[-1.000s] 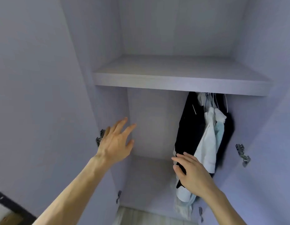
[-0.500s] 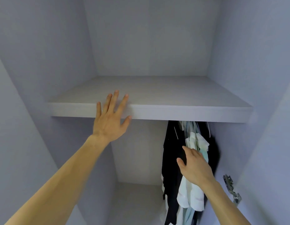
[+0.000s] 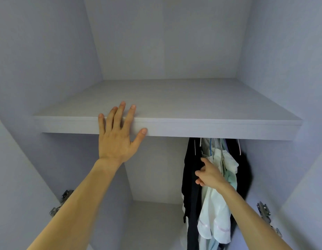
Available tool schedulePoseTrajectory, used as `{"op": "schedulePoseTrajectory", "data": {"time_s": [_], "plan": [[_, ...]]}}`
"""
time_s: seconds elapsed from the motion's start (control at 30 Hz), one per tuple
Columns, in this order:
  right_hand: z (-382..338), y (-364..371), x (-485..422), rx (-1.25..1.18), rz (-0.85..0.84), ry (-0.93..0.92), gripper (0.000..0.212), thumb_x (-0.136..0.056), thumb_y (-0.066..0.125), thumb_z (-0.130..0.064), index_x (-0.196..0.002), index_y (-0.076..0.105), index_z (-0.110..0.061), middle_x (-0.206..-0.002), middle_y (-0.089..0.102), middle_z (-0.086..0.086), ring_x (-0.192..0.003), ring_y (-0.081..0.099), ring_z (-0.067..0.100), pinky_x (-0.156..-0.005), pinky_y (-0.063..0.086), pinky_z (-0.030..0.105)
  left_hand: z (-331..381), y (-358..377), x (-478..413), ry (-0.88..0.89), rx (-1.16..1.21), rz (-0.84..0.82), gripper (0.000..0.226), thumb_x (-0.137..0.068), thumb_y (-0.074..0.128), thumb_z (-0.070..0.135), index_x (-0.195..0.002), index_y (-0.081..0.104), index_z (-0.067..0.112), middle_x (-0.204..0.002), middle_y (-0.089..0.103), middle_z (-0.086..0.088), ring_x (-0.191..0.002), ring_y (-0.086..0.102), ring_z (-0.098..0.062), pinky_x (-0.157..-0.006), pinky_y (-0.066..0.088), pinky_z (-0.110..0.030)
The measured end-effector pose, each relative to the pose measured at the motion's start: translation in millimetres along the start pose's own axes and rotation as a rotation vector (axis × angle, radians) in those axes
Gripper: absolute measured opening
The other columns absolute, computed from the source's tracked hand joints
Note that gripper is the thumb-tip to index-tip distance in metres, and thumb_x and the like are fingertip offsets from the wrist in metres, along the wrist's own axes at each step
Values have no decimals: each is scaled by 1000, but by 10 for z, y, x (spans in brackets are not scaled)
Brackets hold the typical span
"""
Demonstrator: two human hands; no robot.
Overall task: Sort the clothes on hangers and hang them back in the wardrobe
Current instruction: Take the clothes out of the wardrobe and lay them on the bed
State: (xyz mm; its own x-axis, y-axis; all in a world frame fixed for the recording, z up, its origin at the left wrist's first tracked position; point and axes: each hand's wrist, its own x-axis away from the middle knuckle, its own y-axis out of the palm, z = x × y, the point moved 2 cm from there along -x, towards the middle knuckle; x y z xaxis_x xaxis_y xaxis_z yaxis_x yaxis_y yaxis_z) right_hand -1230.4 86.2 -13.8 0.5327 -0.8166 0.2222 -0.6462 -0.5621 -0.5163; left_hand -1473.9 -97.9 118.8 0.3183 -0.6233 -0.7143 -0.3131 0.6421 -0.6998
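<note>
Head view, looking up into the open wardrobe (image 3: 165, 51), pale grey-lilac inside.

- A shelf (image 3: 219, 128) runs across at mid height, its thick front edge facing the person.
- Left hand (image 3: 115, 139): flat and spread wide against the shelf's front edge. Four fingertips lap over onto the top surface and the thumb presses on the front face. It holds nothing.
- Clothes (image 3: 216, 204): a bunch hangs under the shelf at the right end of the lower compartment, well apart from the left hand.
- Thin hangers (image 3: 210, 144) show just below the shelf edge. What they hook onto is hidden.
- A black garment (image 3: 190, 186) is on the left of the bunch, with a white garment (image 3: 215, 219) and a pale green one (image 3: 232, 177) in the middle. More dark cloth hangs behind on the right.
- Right hand (image 3: 209, 175): up against the bunch at the seam between black and white cloth. One finger points upward and the others are bent toward the black fabric. Cannot tell whether it pinches any cloth or only touches it.
- Metal hinges sit on both side walls low down, left (image 3: 61, 202) and right (image 3: 263, 212).
</note>
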Motion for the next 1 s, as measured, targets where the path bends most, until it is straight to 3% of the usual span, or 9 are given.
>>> {"op": "schedulePoseTrajectory", "data": {"time_s": [0.1, 0.23, 0.33, 0.4, 0.5, 0.6, 0.77, 1.0], "plan": [[-68, 45, -27, -166, -63, 83, 72, -91, 58, -4, -153, 26, -23, -109, 61, 10, -59, 67, 15, -52, 50, 23, 2, -8, -6, 7, -14, -1, 76, -95, 29, 68, -158, 15, 30, -164, 19, -7, -148, 21, -32, -121, 3, -56], [-141, 73, -57, -452, -116, 139, 76, -82, 62, 8, -145, 40, -29, -93, 59, 7, -55, 50, 12, -48, 37, 23, 14, -20, -19, 2, -29, -1, 75, -95, 28, 69, -158, 16, 29, -163, 22, -7, -147, 23, -32, -121, 4, -57], [-169, 95, -92, -578, -145, 120, 78, -80, 62, 11, -138, 47, -39, -107, 59, 10, -52, 45, 10, -46, 32, 22, 22, -17, -23, -2, -39, -6, 75, -95, 27, 69, -158, 16, 28, -162, 24, -8, -147, 24, -31, -121, 5, -57], [-192, 116, -101, -673, -194, 114, 73, -82, 61, 10, -134, 50, -41, -111, 59, 11, -51, 44, 10, -45, 32, 21, 20, -14, -32, -1, -44, -7, 75, -95, 28, 69, -158, 16, 28, -162, 25, -9, -146, 24, -32, -121, 5, -58], [-250, 133, -81, -791, -242, 96, 55, -88, 65, -2, -129, 54, -37, -98, 57, 8, -52, 44, 12, -45, 31, 22, 17, 0, -37, 0, -47, -9, 75, -95, 28, 69, -157, 17, 28, -161, 26, -9, -146, 25, -32, -121, 4, -58], [-313, 136, -65, -793, -256, 40, 43, -88, 72, -12, -124, 57, -31, -92, 57, 6, -54, 48, 13, -48, 36, 24, 21, 5, -43, 4, -48, -2, 76, -95, 28, 69, -157, 16, 28, -160, 26, -9, -146, 25, -32, -121, 3, -58], [-393, 134, -64, -737, -236, -41, 46, -86, 73, -3, -127, 59, -19, -91, 59, 6, -61, 56, 13, -53, 44, 26, 25, 11, -38, 7, -54, 5, 75, -95, 28, 68, -157, 18, 26, -159, 28, -10, -144, 27, -33, -120, 5, -59], [-500, 168, -42, -751, -225, -99, 40, -88, 68, 3, -124, 60, -15, -79, 60, 1, -59, 54, 12, -58, 45, 27, 22, 20, -30, 4, -46, 8, 76, -95, 27, 69, -157, 17, 26, -159, 28, -10, -145, 27, -33, -120, 7, -59]]}}
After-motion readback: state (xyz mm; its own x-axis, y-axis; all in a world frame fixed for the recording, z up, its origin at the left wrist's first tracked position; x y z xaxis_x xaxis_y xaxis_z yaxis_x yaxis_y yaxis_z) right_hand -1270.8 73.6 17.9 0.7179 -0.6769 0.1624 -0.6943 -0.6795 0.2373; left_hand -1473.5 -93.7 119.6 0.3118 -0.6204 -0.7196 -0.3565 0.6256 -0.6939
